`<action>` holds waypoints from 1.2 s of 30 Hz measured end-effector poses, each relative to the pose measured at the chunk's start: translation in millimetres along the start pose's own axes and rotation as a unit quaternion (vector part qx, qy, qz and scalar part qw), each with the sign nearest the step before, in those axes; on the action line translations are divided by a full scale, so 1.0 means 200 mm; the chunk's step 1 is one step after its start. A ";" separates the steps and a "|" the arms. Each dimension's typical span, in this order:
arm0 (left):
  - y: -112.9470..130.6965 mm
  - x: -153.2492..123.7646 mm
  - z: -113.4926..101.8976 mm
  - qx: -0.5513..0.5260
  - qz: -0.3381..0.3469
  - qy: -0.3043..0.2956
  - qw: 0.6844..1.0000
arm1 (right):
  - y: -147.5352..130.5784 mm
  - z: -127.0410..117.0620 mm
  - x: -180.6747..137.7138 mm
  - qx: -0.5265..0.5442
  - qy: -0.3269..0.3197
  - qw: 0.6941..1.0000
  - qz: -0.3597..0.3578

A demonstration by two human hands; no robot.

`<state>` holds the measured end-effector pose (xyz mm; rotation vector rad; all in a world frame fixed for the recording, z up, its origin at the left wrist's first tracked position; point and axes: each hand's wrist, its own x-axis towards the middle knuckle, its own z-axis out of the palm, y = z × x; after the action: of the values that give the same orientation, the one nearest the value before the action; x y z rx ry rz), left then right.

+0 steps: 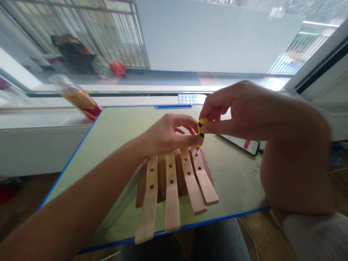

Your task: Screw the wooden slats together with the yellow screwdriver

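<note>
A fan of several pale wooden slats [174,183] with drilled holes lies on the green table [114,145], its near ends reaching past the front edge. A small yellow-and-black screwdriver [201,131] stands upright over the far end of the rightmost slat. My right hand [233,108] pinches its yellow cap from above. My left hand [168,134] rests over the slats' far ends, thumb and finger closed on the screwdriver's shaft. Whatever sits under the tip is too small to make out.
A phone [240,144] lies on the table right of the slats, under my right forearm. A plastic-wrapped red and yellow packet [78,98] leans at the table's far left corner. A window sill and barred window run behind. The table has a blue rim [174,106].
</note>
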<state>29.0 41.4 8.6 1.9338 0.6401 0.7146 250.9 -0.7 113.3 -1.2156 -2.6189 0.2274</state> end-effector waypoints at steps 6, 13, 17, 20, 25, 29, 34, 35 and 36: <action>0.02 0.00 0.00 0.007 0.000 0.005 1.000 | 0.01 0.02 0.02 -0.008 0.018 1.000 0.009; 0.02 0.00 0.00 -0.012 -0.009 0.009 1.000 | 0.00 0.06 0.05 -0.027 0.026 0.999 0.037; 0.02 0.00 0.00 -0.024 -0.016 0.011 1.000 | -0.01 0.07 0.06 -0.020 0.013 0.999 0.037; 0.02 0.00 0.01 -0.029 -0.015 0.016 0.999 | -0.01 0.08 0.07 -0.020 0.025 0.999 0.035; 0.03 -0.01 0.01 -0.035 -0.024 0.023 0.999 | 0.00 0.08 0.07 -0.037 0.010 0.998 0.049; 0.04 -0.01 0.01 -0.027 -0.027 0.024 0.999 | 0.03 0.06 0.04 -0.024 0.033 0.999 0.005; 0.02 -0.01 0.00 -0.002 -0.023 0.017 1.000 | 0.03 0.02 0.00 0.078 -0.004 0.995 -0.065; 0.01 -0.01 0.00 0.000 -0.021 0.013 1.000 | 0.02 0.02 0.00 0.087 -0.013 0.994 -0.057; 0.01 -0.01 -0.01 0.002 -0.018 0.007 1.000 | 0.02 0.02 0.00 0.087 -0.019 0.995 -0.049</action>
<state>27.0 40.0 10.1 1.9178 0.6833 0.7067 252.4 1.7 109.6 -1.0315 -2.6187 0.4553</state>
